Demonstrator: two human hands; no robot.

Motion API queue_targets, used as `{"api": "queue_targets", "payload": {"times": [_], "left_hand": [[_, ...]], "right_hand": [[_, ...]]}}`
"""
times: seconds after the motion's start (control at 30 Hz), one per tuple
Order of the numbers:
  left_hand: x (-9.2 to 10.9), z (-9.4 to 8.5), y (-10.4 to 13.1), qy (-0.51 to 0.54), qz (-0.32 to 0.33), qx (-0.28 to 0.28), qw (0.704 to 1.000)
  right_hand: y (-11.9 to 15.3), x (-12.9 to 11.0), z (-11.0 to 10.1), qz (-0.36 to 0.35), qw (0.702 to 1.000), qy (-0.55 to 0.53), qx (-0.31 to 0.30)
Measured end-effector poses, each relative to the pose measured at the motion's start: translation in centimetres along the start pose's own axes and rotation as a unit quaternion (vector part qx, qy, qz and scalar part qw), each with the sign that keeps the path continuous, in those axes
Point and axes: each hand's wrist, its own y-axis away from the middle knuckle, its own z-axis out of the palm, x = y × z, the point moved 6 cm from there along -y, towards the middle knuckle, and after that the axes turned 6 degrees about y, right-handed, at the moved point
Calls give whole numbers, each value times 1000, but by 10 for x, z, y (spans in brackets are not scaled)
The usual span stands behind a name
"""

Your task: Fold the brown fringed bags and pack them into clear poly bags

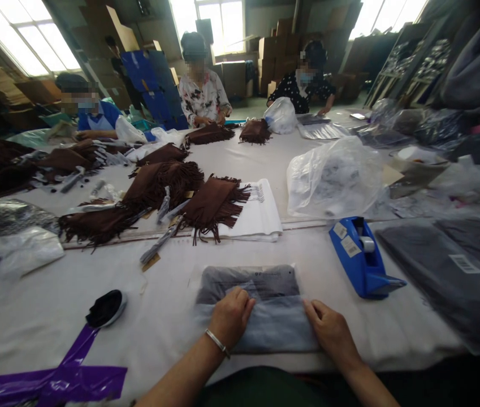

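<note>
A clear plastic bag (273,333) with a dark grey folded item inside lies flat on the white table in front of me. My left hand (232,317), a bracelet at its wrist, rests over the bag's middle with curled fingers gripping the film. At the bag's right edge, my right hand (332,329) pinches the plastic between thumb and fingers. The upper part of the bag shows the dark contents and small print. A blue tape dispenser (357,257) with a roll of tape stands to the right of my right hand.
Brown fringed pieces (212,203) lie across the table, one on white sheets (260,215). A bulging clear bag (335,178) is beyond the dispenser. Dark packed bags (455,265) lie right. Purple tape (61,381) and a small black-filled dish (106,308) are left. Co-workers (203,96) sit opposite.
</note>
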Motion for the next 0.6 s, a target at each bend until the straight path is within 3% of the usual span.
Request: {"api": "queue_targets", "payload": {"times": [0.1, 0.17, 0.2, 0.3, 0.37, 0.43, 0.6], "left_hand": [[-3, 3, -2, -11, 7, 15, 1000], [-5, 3, -3, -9, 15, 27, 999], [-6, 4, -3, -6, 21, 32, 999], [-11, 6, -5, 10, 30, 44, 999], [-13, 6, -6, 29, 28, 46, 998], [-16, 7, -7, 49, 12, 38, 998], [-23, 8, -8, 74, -69, -14, 995]], "right_hand": [[-8, 20, -10, 60, 995, -58, -61], [-9, 40, -31, 95, 983, -151, -43], [-9, 52, -49, 103, 975, -194, 8], [0, 92, -114, 112, 928, -250, 253], [4, 109, -144, 109, 901, -230, 351], [-5, 113, -153, 93, 912, -204, 344], [-36, 101, -146, 48, 952, -155, 259]]}}
